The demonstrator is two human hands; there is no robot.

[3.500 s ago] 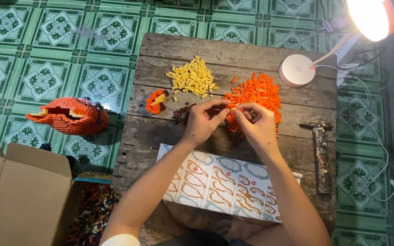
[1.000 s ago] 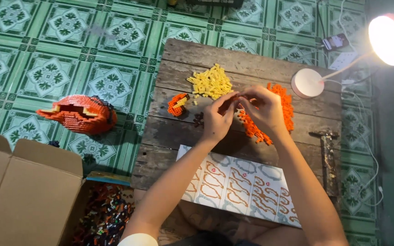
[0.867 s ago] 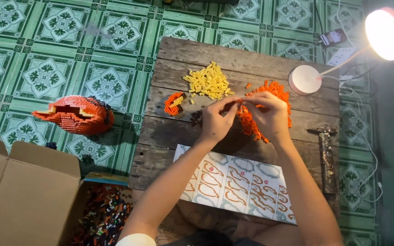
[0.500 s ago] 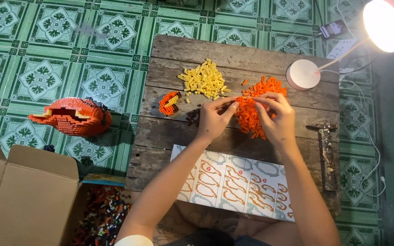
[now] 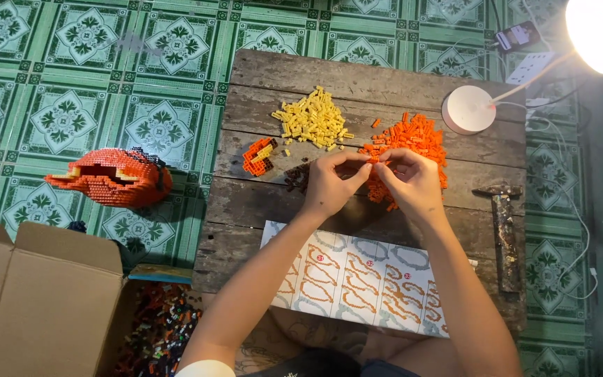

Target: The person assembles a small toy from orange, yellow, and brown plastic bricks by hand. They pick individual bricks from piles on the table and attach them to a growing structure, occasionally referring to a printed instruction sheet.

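Observation:
My left hand [image 5: 330,183] and my right hand [image 5: 411,180] meet fingertip to fingertip over a low wooden table [image 5: 357,77], pinching small orange bricks [image 5: 373,160] between them. Just behind my right hand lies a heap of orange bricks [image 5: 413,136]. A heap of yellow bricks [image 5: 312,119] sits farther back. Left of my left hand rests a small orange and yellow assembled piece [image 5: 258,155], with a few dark bricks [image 5: 296,178] beside it. An instruction sheet [image 5: 357,279] with orange outlines lies under my forearms.
A large orange brick model [image 5: 109,178] stands on the green tiled floor at left. An open cardboard box [image 5: 36,300] and a tray of mixed bricks [image 5: 158,335] lie at lower left. A lamp base [image 5: 468,109], a hammer [image 5: 505,234] and a cable sit at right.
The view has shifted a little between frames. My hands stay together at the orange heap, fingers working small bricks; they have dropped slightly nearer the sheet.

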